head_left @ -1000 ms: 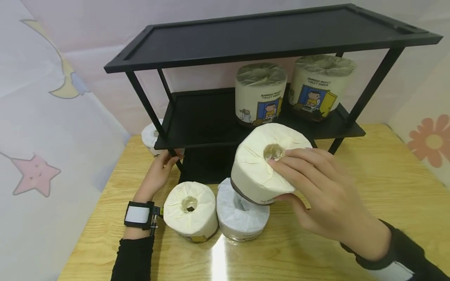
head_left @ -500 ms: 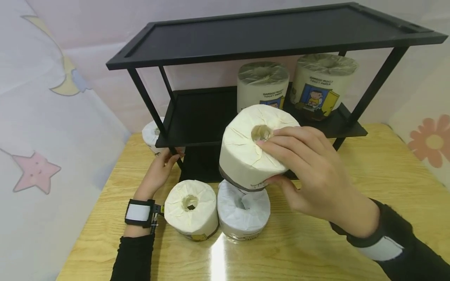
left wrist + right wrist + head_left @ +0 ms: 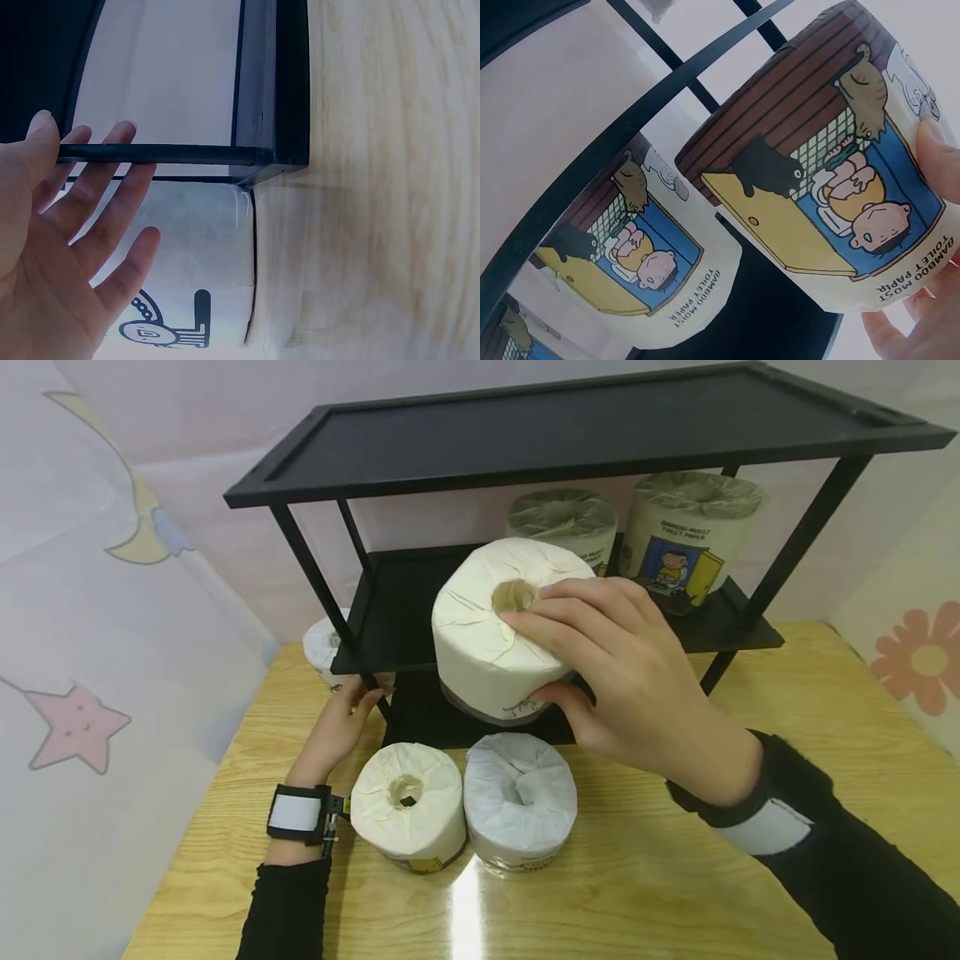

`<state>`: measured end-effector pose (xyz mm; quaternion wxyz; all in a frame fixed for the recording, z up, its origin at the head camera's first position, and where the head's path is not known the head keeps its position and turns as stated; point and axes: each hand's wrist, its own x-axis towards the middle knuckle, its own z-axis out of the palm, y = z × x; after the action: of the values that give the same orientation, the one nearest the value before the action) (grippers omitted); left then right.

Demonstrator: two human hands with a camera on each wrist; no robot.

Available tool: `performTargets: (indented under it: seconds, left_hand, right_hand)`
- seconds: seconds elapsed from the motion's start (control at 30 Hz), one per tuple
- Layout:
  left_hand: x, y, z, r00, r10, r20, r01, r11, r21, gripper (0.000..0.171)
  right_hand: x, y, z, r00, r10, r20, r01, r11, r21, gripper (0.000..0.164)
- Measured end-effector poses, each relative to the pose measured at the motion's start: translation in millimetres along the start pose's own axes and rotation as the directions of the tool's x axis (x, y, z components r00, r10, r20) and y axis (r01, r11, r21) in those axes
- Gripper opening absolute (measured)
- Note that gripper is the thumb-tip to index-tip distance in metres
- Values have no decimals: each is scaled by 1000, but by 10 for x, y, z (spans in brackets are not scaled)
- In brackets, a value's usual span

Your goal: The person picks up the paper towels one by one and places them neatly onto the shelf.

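Observation:
In the head view my right hand point(image 3: 626, 668) holds a paper-wrapped toilet roll point(image 3: 487, 664) in the air before the middle shelf point(image 3: 408, 618), fingers at its core hole and thumb on its side. The right wrist view shows the held roll's printed cartoon side. Low on the left, my left hand point(image 3: 337, 731) holds a post point(image 3: 187, 154) of the black rack point(image 3: 570, 435), thumb in front and fingers behind. Beyond that hand, a white roll point(image 3: 321, 647) stands on the table, partly hidden. Two wrapped rolls, one cream point(image 3: 408, 839) and one whitish point(image 3: 517, 827), stand before the rack.
On the right half of the middle shelf stand two rolls, the inner one point(image 3: 562, 522) partly hidden by the held roll and the outer one point(image 3: 686, 543) near the right post point(image 3: 802, 543). The top board point(image 3: 600, 427) overhangs them. The wooden table point(image 3: 675, 877) extends below.
My right hand has carried the toilet roll up and to the left, from above the whitish roll to the middle shelf's front. My left hand keeps its place at the post.

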<state>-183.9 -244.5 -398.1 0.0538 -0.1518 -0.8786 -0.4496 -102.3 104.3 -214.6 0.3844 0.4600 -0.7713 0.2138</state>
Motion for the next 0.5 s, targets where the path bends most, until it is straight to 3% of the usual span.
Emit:
performTargets:
  seconds: [0.3,0.5]
  left_hand:
    - [-4,-8,-2,1000,-6,4,6,1000,9,26]
    - [0,-10,3,1000,1,9,-2,1000,14,27]
  right_hand:
    - [83,98,178,995,26,92,-27,1000,3,69]
    - [167,132,299,994,50,100,-49,999,-13,69]
